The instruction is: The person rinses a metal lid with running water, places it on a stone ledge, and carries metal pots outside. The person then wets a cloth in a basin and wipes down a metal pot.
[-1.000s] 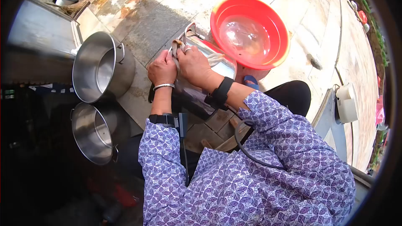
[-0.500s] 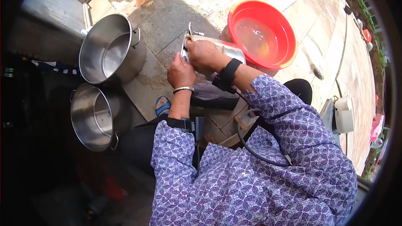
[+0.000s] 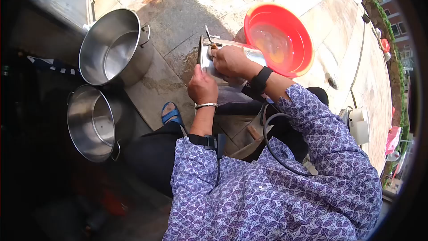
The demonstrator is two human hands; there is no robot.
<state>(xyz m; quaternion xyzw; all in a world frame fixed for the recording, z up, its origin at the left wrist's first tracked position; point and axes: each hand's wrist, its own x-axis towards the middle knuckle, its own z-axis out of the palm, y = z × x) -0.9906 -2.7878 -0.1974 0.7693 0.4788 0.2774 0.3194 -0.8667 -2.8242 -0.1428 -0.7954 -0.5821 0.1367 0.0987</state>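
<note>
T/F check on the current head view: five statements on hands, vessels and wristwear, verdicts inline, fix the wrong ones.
1. The left hand touches the edge of a shiny silver metal vessel. True.
2. Two large, open, silver-grey metal pots stand left of the round red plastic basin in the view. True.
3. The basin is empty. False: it holds some liquid.
4. Both hands are in the basin. False: the right hand is at the vessel too.
5. A thin silver bangle circles the left wrist. True.
</note>
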